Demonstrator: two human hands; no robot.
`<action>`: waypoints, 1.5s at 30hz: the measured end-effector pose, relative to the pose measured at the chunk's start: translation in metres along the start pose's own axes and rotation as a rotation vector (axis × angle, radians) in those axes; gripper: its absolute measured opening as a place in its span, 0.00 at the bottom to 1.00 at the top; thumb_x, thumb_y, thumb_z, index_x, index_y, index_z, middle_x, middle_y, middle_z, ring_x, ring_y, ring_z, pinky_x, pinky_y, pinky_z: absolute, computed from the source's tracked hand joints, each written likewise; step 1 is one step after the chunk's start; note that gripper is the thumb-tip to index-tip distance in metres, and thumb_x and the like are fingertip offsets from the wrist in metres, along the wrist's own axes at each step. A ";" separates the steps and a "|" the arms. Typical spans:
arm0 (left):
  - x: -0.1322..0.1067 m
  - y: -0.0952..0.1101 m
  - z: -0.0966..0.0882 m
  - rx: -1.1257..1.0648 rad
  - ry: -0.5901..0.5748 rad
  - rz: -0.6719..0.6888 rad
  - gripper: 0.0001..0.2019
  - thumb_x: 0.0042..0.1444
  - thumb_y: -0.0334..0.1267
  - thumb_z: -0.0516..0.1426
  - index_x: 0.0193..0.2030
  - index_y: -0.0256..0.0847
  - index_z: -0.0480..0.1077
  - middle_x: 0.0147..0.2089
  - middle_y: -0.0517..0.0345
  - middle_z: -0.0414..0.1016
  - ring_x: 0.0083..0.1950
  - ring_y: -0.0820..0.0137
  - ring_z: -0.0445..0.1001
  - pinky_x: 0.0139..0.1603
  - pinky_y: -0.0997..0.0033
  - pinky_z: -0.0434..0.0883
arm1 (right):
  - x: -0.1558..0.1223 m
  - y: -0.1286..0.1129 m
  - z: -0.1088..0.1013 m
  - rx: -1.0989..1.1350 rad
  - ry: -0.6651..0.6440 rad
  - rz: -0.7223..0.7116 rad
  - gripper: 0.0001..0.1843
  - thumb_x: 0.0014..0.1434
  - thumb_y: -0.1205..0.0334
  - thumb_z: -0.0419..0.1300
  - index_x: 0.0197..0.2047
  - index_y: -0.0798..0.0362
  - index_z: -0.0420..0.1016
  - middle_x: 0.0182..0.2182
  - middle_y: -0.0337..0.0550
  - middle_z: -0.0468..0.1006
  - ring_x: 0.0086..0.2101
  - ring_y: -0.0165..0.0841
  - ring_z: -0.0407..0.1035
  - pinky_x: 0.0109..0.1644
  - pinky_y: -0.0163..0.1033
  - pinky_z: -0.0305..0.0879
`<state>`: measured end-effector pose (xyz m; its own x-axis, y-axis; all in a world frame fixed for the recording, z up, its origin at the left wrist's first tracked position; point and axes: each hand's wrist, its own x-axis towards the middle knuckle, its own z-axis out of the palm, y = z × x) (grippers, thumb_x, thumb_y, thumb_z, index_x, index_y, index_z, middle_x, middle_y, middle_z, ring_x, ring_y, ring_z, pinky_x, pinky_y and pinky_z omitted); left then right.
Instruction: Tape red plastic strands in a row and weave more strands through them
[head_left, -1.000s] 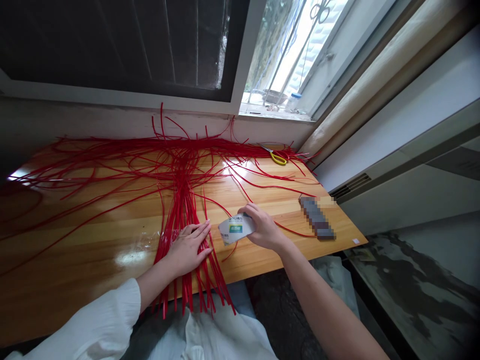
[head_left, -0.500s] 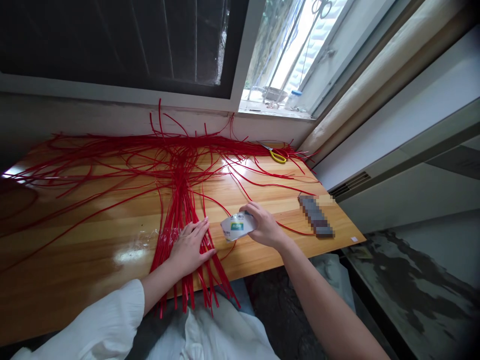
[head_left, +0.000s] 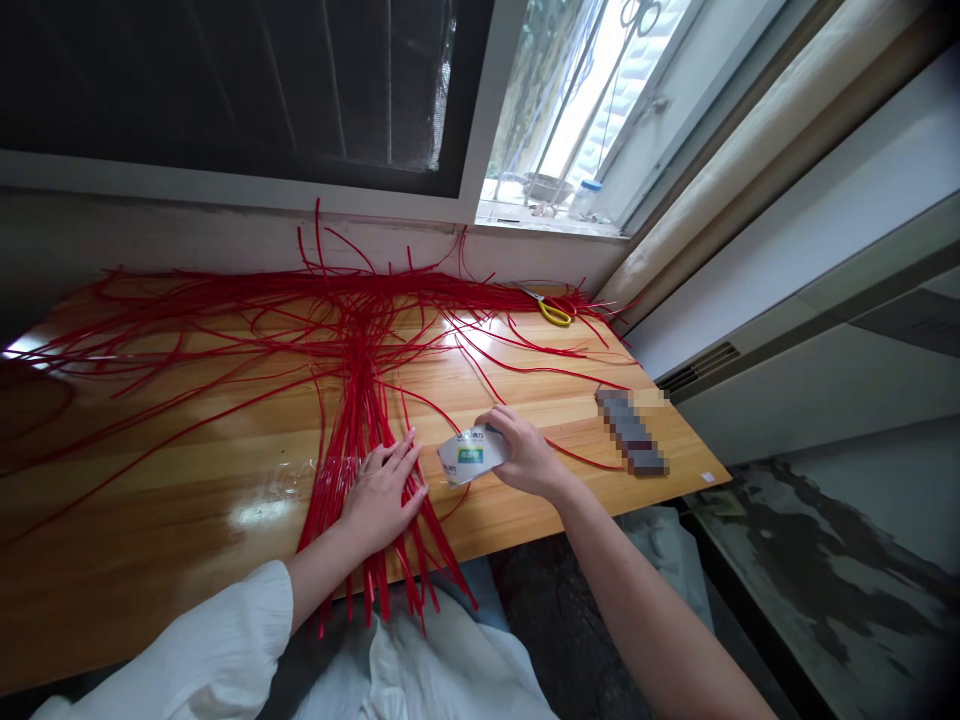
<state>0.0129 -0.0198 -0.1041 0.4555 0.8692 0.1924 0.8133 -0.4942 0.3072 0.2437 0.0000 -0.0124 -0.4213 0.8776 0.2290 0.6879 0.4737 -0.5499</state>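
Note:
Thin red plastic strands [head_left: 365, 390] spread in a loose fan toward me and hang over the table's front edge. Across them my left hand [head_left: 381, 497] lies flat, fingers stretched out, pressing on the strands. A strip of clear tape [head_left: 296, 479] stretches over the strands and onto the tabletop to the left of that hand. To the right, my right hand [head_left: 517, 452] grips a roll of clear tape [head_left: 471, 455] by its right side. The roll's printed white and green core faces me. Whether the strip joins the roll is hidden by my left hand.
More red strands [head_left: 225, 290] lie tangled along the back of the wooden table [head_left: 172, 540]. Yellow-handled scissors [head_left: 555, 312] rest among them at the back right. A dark, blurred-out object [head_left: 631, 432] is near the right edge. A window [head_left: 570, 120] stands behind.
The roll of tape has shifted very slightly left and tilted a little in my right hand. My left hand stays in place on the strands.

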 end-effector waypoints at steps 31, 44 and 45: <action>-0.002 -0.004 0.009 0.036 -0.024 -0.012 0.34 0.56 0.54 0.47 0.64 0.33 0.52 0.65 0.46 0.56 0.64 0.59 0.55 0.64 0.57 0.52 | 0.006 0.004 -0.001 -0.045 -0.002 -0.015 0.21 0.40 0.75 0.56 0.40 0.51 0.65 0.36 0.43 0.67 0.37 0.35 0.63 0.37 0.36 0.60; 0.000 -0.002 0.008 0.094 -0.060 0.017 0.31 0.57 0.51 0.48 0.63 0.33 0.55 0.66 0.47 0.55 0.65 0.60 0.54 0.66 0.54 0.47 | 0.008 0.008 0.014 -0.108 -0.030 -0.041 0.21 0.40 0.74 0.59 0.40 0.51 0.66 0.35 0.43 0.67 0.38 0.36 0.63 0.40 0.38 0.60; 0.000 -0.002 0.008 0.090 -0.055 0.017 0.31 0.57 0.50 0.48 0.62 0.33 0.56 0.65 0.46 0.56 0.65 0.59 0.54 0.66 0.55 0.48 | 0.009 0.009 0.015 -0.105 -0.027 -0.042 0.21 0.40 0.73 0.59 0.40 0.51 0.66 0.35 0.43 0.67 0.37 0.36 0.63 0.40 0.38 0.60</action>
<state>0.0143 -0.0188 -0.1123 0.4870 0.8613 0.1447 0.8331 -0.5079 0.2192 0.2373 0.0104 -0.0269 -0.4655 0.8552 0.2278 0.7269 0.5163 -0.4527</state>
